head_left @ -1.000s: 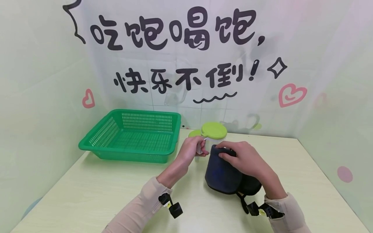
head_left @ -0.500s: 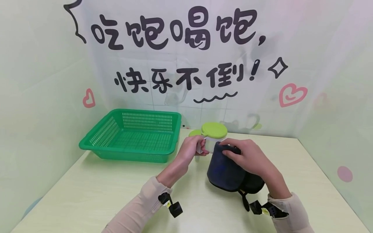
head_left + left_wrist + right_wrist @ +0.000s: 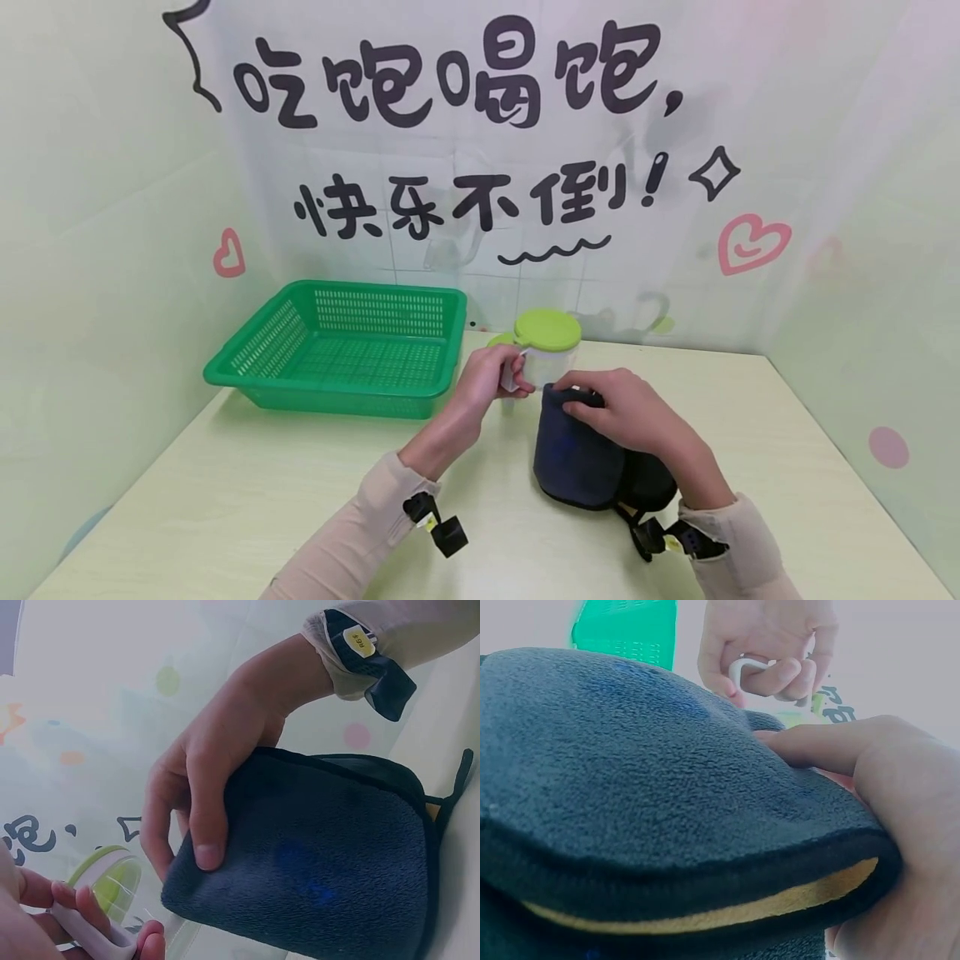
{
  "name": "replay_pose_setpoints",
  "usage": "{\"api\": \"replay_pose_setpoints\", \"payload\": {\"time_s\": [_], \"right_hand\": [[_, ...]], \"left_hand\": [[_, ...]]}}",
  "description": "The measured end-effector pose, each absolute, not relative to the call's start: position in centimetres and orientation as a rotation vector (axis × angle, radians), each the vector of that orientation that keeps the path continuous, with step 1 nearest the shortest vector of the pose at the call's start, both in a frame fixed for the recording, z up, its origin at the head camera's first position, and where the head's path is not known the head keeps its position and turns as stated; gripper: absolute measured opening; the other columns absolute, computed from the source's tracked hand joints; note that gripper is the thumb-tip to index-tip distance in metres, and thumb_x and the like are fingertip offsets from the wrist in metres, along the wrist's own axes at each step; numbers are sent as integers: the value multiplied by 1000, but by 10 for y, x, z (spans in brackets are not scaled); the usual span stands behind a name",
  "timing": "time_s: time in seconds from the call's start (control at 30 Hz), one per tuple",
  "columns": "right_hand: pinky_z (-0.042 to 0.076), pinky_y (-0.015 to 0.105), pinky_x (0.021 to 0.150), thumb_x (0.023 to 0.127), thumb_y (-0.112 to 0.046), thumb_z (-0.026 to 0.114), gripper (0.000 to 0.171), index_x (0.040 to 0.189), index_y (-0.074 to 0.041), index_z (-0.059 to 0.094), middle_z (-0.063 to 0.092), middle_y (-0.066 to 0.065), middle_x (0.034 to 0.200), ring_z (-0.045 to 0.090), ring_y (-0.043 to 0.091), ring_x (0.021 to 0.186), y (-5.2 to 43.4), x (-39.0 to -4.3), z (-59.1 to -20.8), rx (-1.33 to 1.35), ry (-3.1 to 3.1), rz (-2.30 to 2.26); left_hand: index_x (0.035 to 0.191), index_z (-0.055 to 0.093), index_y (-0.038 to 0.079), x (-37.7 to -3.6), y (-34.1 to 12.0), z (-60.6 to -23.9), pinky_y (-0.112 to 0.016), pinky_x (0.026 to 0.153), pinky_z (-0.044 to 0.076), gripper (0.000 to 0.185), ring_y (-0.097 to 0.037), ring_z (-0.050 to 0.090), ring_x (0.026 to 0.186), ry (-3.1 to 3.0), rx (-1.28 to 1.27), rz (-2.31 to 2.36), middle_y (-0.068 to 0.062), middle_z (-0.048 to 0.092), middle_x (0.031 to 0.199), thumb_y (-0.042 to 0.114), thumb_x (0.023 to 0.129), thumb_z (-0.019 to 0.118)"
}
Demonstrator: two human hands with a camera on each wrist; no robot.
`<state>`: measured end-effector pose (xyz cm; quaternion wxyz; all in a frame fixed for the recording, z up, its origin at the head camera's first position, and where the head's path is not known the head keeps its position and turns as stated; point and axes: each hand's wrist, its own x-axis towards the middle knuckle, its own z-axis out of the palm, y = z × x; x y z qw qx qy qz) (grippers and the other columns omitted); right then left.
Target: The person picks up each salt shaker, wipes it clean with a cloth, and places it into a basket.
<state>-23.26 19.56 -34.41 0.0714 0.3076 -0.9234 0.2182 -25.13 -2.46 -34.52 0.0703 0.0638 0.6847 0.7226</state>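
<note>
Lidded plastic cup (image 3: 546, 348) with green lid (image 3: 547, 329), upright at the far middle of the pale table (image 3: 225, 492), just right of the green basket (image 3: 337, 350). Gripped at its white handle (image 3: 744, 669) by the left hand (image 3: 491, 379), fingers curled round it. Dark fleece cloth (image 3: 581, 450), yellow-lined and folded, directly in front of the cup and touching or nearly touching its near side; pinched at its top edge by the right hand (image 3: 626, 408), thumb over the front face, fingers behind. Cup thus beyond and slightly left of the cloth, left hand nearer. Cup's lower body hidden behind cloth; contents not discernible; actual contact between cloth and cup unclear.
</note>
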Motion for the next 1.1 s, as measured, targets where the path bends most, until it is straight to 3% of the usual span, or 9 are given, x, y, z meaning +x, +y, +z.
{"api": "replay_pose_setpoints", "payload": {"time_s": [0.77, 1.1], "right_hand": [[59, 47, 90, 95, -19, 72, 24, 119, -20, 74, 78, -2, 110, 74, 17, 100, 199, -227, -336, 857, -2646, 656], [58, 44, 88, 96, -18, 72, 24, 119, -22, 74, 78, -5, 109, 73, 13, 97, 205, -228, -333, 859, -2639, 664]], "left_hand": [[77, 52, 9, -251, -21, -347, -28, 73, 59, 27, -12, 67, 64, 2128, 198, 2111, -1, 55, 69, 19, 99, 41], [77, 52, 9, -249, -21, -346, -27, 71, 59, 26, -12, 66, 62, 2119, 195, 2126, 0, 54, 68, 18, 99, 41]]}}
